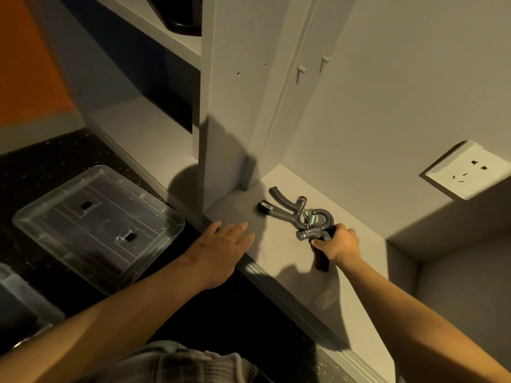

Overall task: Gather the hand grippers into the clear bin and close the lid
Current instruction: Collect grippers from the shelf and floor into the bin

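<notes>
Two grey hand grippers lie tangled on the pale low shelf (276, 244). My right hand (338, 241) grips the handles of the nearer hand gripper (318, 239), whose dark handle end sticks out below my palm. The farther hand gripper (282, 207) rests on the shelf with its handles pointing left. My left hand (221, 244) hovers with straight fingers over the shelf's front edge, holding nothing. The clear lid (96, 228) lies flat on the dark floor to the left. A corner of the clear bin (16, 297) shows at the left edge.
A white shelving unit (229, 106) rises behind the shelf, with an upright panel just left of the grippers. A wall socket (467, 170) is on the right wall. The dark speckled floor (235, 313) runs along the shelf's metal rail.
</notes>
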